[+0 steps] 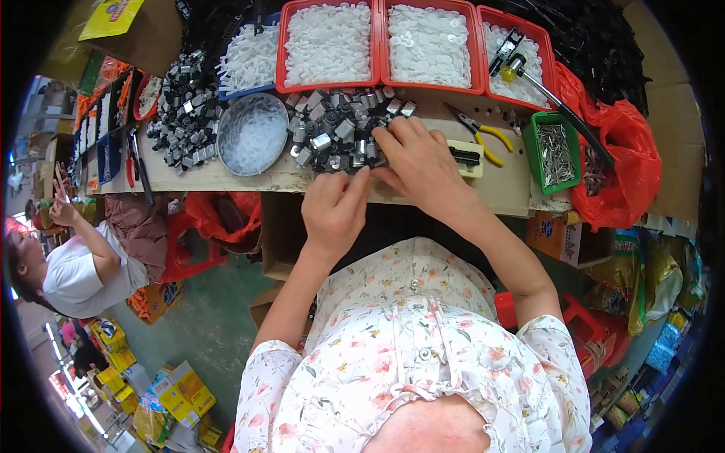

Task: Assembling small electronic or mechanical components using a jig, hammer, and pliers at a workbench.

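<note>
A heap of small silver and black motors (340,128) lies on the bench top in front of me. At its near edge my left hand (336,208) is closed, thumb and forefinger pressed together at the tips. My right hand (423,162) comes in from the right, its fingers bent over the heap's edge and its thumb toward the left fingertips. Whatever the two hands hold between them is small and hidden by the fingers. Just right of the right hand sits a cream block (466,158) with a black part on it.
Red trays (380,45) of white plastic discs line the back. A round dish (220,143) of white pieces stands left. Yellow-handled pliers (495,143), a hammer (566,113) and a green bin (535,151) of metal pins are right. Another person (94,264) sits far left.
</note>
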Demonstrator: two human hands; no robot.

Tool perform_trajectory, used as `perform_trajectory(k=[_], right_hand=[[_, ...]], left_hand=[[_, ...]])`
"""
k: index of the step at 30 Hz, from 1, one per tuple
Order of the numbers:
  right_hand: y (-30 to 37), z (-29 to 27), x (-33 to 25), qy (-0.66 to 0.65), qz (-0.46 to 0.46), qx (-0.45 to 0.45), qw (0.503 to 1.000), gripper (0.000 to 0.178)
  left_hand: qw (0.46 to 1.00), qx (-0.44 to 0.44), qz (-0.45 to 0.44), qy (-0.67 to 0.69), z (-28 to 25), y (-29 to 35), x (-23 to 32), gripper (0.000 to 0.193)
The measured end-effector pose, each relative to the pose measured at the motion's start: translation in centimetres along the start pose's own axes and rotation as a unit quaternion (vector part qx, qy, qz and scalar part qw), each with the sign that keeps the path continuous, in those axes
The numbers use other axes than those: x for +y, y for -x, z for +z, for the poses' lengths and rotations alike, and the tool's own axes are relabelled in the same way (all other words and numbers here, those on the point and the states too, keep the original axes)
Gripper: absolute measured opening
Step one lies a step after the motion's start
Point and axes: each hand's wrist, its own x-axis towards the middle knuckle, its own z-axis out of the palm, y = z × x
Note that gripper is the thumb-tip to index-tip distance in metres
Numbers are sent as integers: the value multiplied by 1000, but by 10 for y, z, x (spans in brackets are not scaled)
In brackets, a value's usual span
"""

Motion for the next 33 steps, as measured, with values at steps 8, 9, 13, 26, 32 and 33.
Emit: perform_trajectory(k=[8, 9, 13, 26, 32, 33], right_hand=[[-4, 11, 15, -31, -28, 13, 999, 41], [-3, 13, 15, -36, -31, 26, 999, 41], [0, 9, 19, -60, -44, 81, 994, 41], [1, -2, 22, -379, 28, 81, 922, 41], [8, -20, 28, -381, 14, 68, 922, 36], [11, -24, 30, -434, 38, 37, 899, 34]], left_hand=[[998, -19, 23, -49, 14, -5, -5, 33], [999, -14, 22, -43, 14, -4, -7, 34], [998, -27, 11, -57, 10, -7, -5, 35], [739, -54, -414, 529, 2, -39, 22, 34], [798, -22, -361, 483, 9, -40, 22, 26], [876, -22, -281, 391, 9, -41, 23, 24]])
